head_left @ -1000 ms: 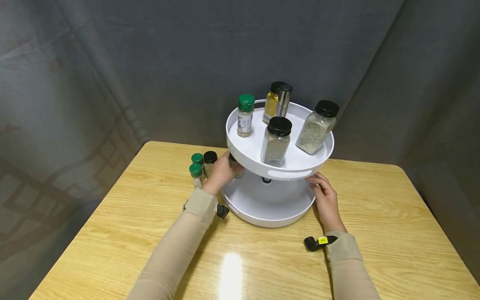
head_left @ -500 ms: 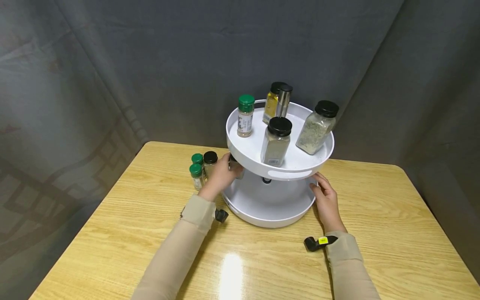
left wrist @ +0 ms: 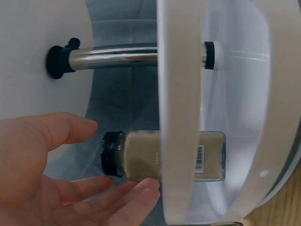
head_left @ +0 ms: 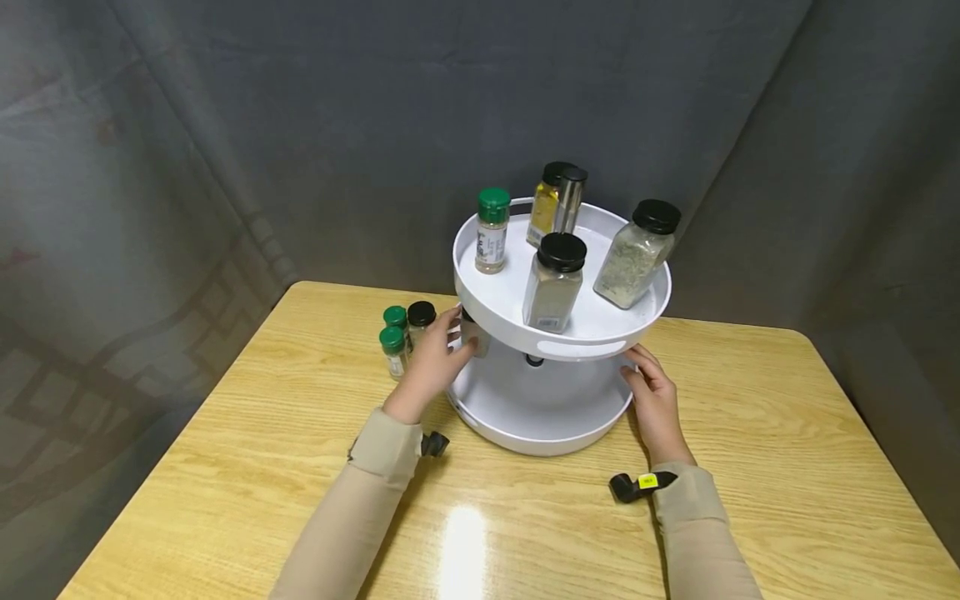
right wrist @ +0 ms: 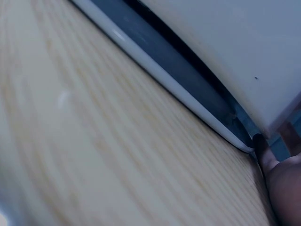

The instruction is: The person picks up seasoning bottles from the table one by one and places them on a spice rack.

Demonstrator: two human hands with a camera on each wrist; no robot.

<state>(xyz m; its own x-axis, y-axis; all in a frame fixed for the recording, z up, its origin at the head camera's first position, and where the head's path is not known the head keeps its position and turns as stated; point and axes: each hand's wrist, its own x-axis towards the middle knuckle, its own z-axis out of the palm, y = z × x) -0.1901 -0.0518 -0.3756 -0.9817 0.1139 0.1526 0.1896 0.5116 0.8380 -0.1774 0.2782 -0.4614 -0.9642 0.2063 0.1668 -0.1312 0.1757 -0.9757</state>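
Observation:
A white two-tier turntable (head_left: 551,446) stands on the wooden table. On its lower tier, at the left, stands a square clear spice jar (left wrist: 141,153) with brown powder and a black lid, partly hidden by the upper tray. My left hand (head_left: 435,358) is spread around this jar: in the left wrist view the thumb is apart from the lid and the fingertips lie along the jar's side. My right hand (head_left: 654,408) rests at the turntable's right side, its thumb by the lower tray's rim and fingers extended under the upper tray.
The upper tray (head_left: 487,308) bears a green-capped bottle (head_left: 491,237), several black-lidded jars, one tilted jar (head_left: 633,254) against the rim, and a metal-cased container (head_left: 570,204). Left of the turntable stand two green-capped bottles (head_left: 393,350) and a black-lidded jar (head_left: 422,317). A dark curtain (head_left: 375,150) hangs behind.
My left hand has drawn back slightly toward the lower left and its fingers have spread, letting go of the jar on the lower tier. My right hand stays almost where it was.

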